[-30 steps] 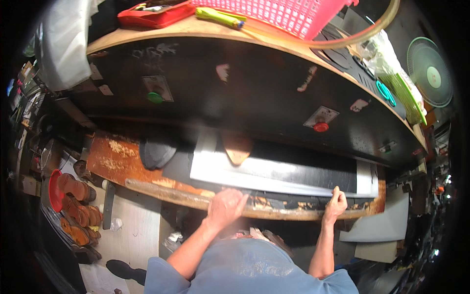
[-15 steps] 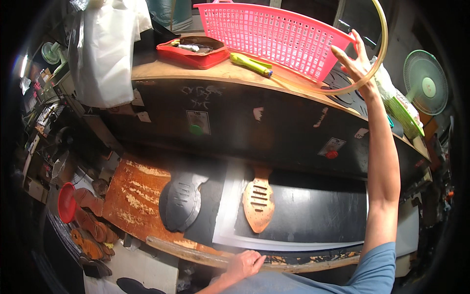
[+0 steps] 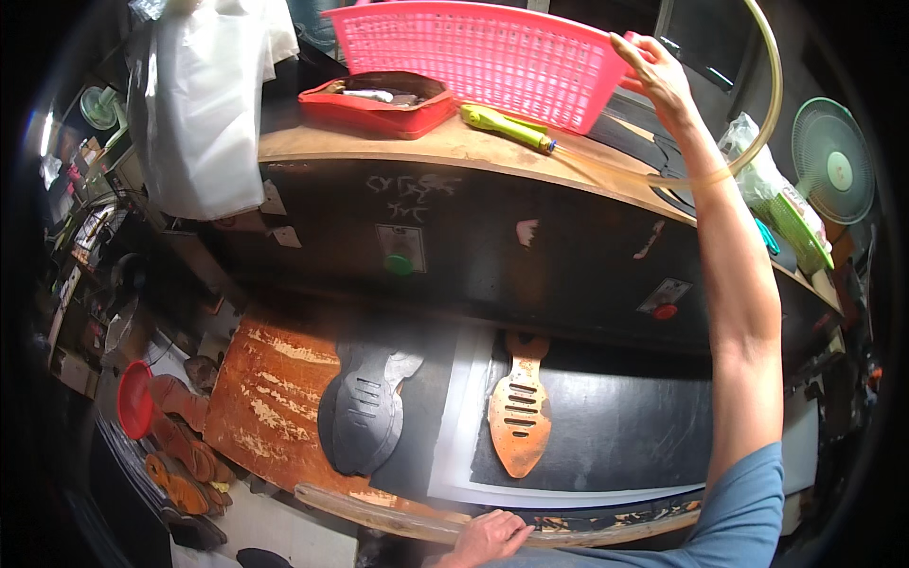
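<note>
My right hand (image 3: 660, 80) reaches far forward and is closed on the right end of a pink plastic basket (image 3: 473, 62), which stands tilted on the wooden-topped shelf (image 3: 398, 147). My left hand (image 3: 490, 538) rests with curled fingers at the wooden front rail (image 3: 398, 516) of the work surface; its palm is hidden. Beyond it, an orange-brown slotted piece with a pointed end (image 3: 520, 417) lies on a black sheet (image 3: 615, 407) over white sheets (image 3: 454, 417). To its left lies a dark grey slotted piece of similar outline (image 3: 365, 417).
Beside the basket are a red open pouch (image 3: 379, 104) and a yellow-green air gun (image 3: 507, 128) on a looping hose (image 3: 772, 95). The black beam (image 3: 473, 246) carries a green button (image 3: 398, 264) and a red one (image 3: 665, 310). Clear plastic sheeting (image 3: 194, 104) hangs left.
The pink basket has shifted left along the shelf with my right hand at its end. My left hand stays at the front rail. The whole view has shifted slightly.
</note>
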The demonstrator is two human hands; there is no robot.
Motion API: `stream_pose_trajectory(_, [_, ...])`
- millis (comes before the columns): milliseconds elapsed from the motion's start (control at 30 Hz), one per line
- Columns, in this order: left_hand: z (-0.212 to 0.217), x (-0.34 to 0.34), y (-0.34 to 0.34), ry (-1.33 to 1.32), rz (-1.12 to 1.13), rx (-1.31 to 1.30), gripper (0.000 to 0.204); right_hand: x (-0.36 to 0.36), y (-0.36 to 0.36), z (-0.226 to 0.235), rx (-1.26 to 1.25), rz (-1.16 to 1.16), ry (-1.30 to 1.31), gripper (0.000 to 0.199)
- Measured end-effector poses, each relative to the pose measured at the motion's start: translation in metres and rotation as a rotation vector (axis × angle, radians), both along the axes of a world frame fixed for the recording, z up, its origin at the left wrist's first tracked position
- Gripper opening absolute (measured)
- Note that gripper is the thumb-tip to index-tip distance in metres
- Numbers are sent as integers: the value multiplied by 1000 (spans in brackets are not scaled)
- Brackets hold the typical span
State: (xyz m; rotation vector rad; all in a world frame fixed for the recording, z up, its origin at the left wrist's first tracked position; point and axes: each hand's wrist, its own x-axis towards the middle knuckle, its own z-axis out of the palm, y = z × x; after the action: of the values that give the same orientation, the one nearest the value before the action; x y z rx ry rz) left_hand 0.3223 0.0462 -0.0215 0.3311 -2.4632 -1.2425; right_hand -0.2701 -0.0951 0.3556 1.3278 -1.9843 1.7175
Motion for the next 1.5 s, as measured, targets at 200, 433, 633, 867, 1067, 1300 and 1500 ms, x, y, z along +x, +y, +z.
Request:
stream_pose_trajectory(200, [0, -1, 1, 37, 13, -60, 17, 24, -57, 12, 28, 159, -19, 36])
stream_pose_trajectory(433, [-3, 0, 6, 34, 58, -124, 17, 47, -69, 8, -17, 266, -108, 49])
stream_pose_trajectory(633, [-6, 1, 1, -82, -46, -101, 24, 32, 0, -16, -104, 131, -246, 54])
stream_pose_trajectory(867, [-7, 4, -1, -22, -123, -65, 25, 156, 176, -135, -241, -69, -119, 24])
stream_pose_trajectory(1067, [-4, 2, -1, 43, -129, -153, 15, 300, 220, -317, 397, -17, -417, 60])
stream_pose_trajectory(1300, [10, 2, 3, 23, -102, -128, 22, 366, 202, -348, 533, -80, -146, 84])
stream_pose_trajectory(1500, [24, 0, -13, -14, -165, 16, 7, 384, 161, -346, 635, -78, -56, 108])
